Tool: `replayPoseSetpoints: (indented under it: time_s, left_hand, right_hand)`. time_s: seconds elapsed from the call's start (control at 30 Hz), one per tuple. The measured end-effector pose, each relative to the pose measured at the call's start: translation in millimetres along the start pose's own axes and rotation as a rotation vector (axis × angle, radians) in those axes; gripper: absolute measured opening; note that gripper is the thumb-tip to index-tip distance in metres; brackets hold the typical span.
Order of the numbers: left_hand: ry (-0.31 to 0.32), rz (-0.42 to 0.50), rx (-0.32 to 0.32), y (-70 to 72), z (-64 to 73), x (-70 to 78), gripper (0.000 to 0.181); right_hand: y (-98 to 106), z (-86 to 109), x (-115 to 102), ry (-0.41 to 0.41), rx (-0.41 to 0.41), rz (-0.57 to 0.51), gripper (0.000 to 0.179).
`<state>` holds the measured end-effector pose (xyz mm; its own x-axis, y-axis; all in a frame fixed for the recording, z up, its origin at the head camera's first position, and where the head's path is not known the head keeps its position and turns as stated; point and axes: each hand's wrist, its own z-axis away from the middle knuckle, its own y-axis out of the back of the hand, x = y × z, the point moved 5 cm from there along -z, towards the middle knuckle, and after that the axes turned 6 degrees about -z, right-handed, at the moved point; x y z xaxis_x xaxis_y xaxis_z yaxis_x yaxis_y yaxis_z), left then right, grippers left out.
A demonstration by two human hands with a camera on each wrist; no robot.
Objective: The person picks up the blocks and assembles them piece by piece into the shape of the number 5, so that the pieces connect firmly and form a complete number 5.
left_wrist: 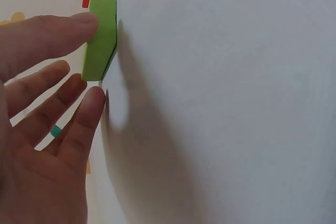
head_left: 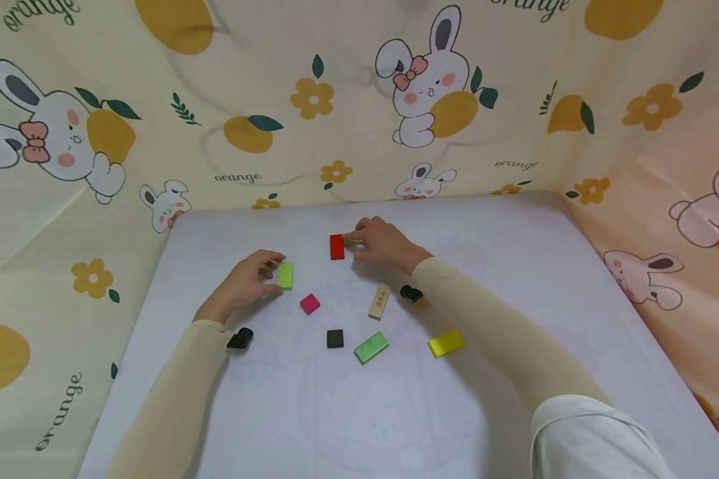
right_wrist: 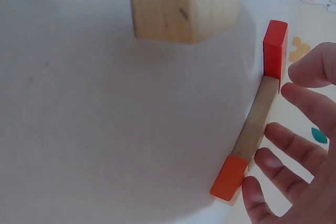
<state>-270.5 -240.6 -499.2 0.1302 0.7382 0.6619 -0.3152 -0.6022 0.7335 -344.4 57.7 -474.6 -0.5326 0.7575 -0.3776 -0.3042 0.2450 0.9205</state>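
Note:
My left hand is at a light green block, thumb and fingers spread loosely about its ends. In the left wrist view the thumb overlaps the green block, and the other fingertips lie by its lower end. My right hand is beside a red block, index finger stretched toward it. In the right wrist view the red block, a plain wooden block and an orange block form a row. The right fingertips lie along that row, slightly bent.
Nearer on the white table lie a pink-red block, a black block, a green block, a yellow block and a marked wooden block. Patterned cloth hangs behind. A wooden block looms close in the right wrist view.

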Motion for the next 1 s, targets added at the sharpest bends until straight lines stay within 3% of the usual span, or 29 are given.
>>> replayPoseSetpoints:
  time_s: [0.13, 0.43, 1.0]
  left_hand:
    - [0.020, 0.015, 0.008, -2.6, 1.2, 1.3, 0.070]
    - [-0.014, 0.038, 0.010, -4.6, -0.8, 6.8, 0.064]
    - [-0.045, 0.057, -0.028, -22.2, -21.7, 41.2, 0.061]
  right_hand:
    - [-1.9, 0.5, -1.0, 0.002, -0.001, 0.019, 0.055]
    - [-3.6, -2.4, -3.1, -0.022, -0.001, 0.066, 0.051]
    - [-1.4, -4.1, -3.8, -0.031, -0.030, 0.034, 0.051]
